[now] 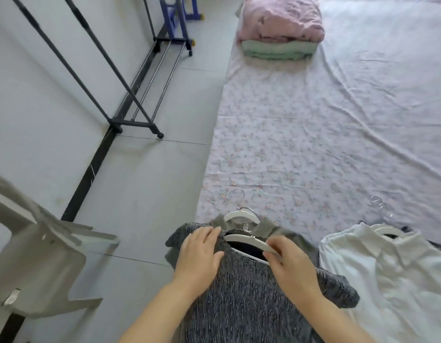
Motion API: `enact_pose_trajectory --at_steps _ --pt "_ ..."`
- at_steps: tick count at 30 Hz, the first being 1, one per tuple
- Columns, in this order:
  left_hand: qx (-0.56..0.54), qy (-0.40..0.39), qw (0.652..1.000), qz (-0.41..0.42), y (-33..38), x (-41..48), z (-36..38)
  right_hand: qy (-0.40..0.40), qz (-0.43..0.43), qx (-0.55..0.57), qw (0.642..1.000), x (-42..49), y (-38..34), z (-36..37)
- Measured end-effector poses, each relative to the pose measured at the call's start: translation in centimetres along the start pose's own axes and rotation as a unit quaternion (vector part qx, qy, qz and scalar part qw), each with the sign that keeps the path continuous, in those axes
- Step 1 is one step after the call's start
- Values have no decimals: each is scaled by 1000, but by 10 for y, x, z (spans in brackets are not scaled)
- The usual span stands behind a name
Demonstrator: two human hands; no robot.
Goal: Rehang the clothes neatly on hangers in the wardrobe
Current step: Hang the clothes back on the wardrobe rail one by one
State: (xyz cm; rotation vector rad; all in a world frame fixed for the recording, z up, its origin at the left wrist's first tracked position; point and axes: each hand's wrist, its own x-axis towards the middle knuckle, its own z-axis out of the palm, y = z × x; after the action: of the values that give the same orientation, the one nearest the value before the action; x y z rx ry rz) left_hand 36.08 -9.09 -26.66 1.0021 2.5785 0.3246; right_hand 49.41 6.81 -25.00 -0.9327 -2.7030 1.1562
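1. head view: the grey top [251, 293] lies at lower centre with a hanger [249, 240] in its neck. the left hand [199, 253] rests flat on its shoulder, and the right hand [288, 263] pinches the hanger arm.
2. the knit looks soft, light and stretchy, so it is best lifted by the hanger, not the neckline.

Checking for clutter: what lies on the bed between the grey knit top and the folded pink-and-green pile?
Head view: a second white hanger in an olive collar just beyond the grey knit top, then bare floral sheet up to the folded pile.

Grey knit top [251, 293] lies flat, white hanger [249, 240] in neckline
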Motion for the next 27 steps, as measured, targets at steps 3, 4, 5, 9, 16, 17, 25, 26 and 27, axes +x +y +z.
enact_pose_trajectory --at_steps 3,4,5,9,16,17,25,26,27 --pt "2 9 999 52 4 -12 -19 35 19 40 998 -35 -28 -26" --pt "-4 21 997 80 6 -16 -27 49 29 48 997 -49 -36 -33" --pt "-17 37 993 109 11 -20 -37 66 40 57 995 -63 -44 -40" --pt "-43 112 955 272 34 -40 -82 181 88 89 976 -129 -84 -62" --pt "-129 75 877 456 100 -114 -135 393 178 26 902 -280 -136 -80" --pt "-140 60 867 475 114 -129 -138 413 193 -2 890 -304 -141 -81" --pt "-193 -50 728 656 225 -286 -123 515 374 -216 740 -518 -185 -55" --pt "-201 -67 710 672 237 -312 -118 526 391 -226 721 -546 -196 -49" --pt "-206 -85 690 689 247 -340 -112 537 404 -237 701 -574 -206 -42"
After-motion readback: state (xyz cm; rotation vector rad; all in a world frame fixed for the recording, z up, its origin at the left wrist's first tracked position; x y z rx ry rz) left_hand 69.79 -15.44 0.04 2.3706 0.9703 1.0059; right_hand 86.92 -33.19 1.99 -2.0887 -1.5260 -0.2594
